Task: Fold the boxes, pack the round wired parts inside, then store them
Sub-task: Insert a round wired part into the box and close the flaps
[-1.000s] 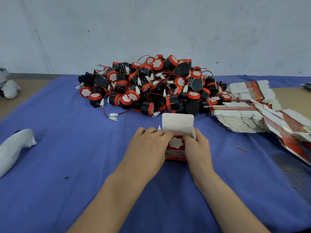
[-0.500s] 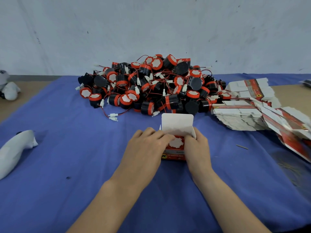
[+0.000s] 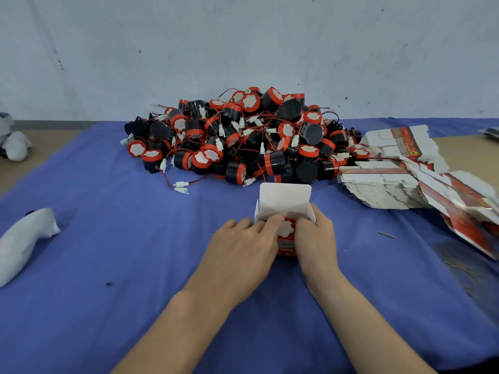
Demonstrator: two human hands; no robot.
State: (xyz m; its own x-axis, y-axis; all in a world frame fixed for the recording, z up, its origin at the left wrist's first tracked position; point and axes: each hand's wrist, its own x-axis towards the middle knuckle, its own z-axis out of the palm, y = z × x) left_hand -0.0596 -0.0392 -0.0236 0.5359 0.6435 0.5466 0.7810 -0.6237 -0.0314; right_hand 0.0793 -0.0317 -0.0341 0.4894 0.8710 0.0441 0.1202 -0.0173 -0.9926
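Packing is the step in hand: one folded box (image 3: 286, 251) stands upright on the blue cloth (image 3: 108, 238), near the front of the table, with its white lid flap (image 3: 285, 197) raised at the back and one round part (image 3: 286, 229) seated in its mouth, white face up. The left hand (image 3: 243, 247) curls its fingers over the box's left wall, fingertips touching the part's red rim, while the right hand (image 3: 316, 238) grips the box's right side with thumb and fingers bent round it. Whether the part's wire is tucked in cannot be told, since the hands hide the box's interior. The part looks nearly home, so the next move probably calls for pressing it level, folding the side tabs in and bringing the lid flap forward and down into the front wall. Behind the box lies the pile of wired parts (image 3: 243, 139), and to the right a heap of flat boxes (image 3: 383, 187), so most of the job seems left.
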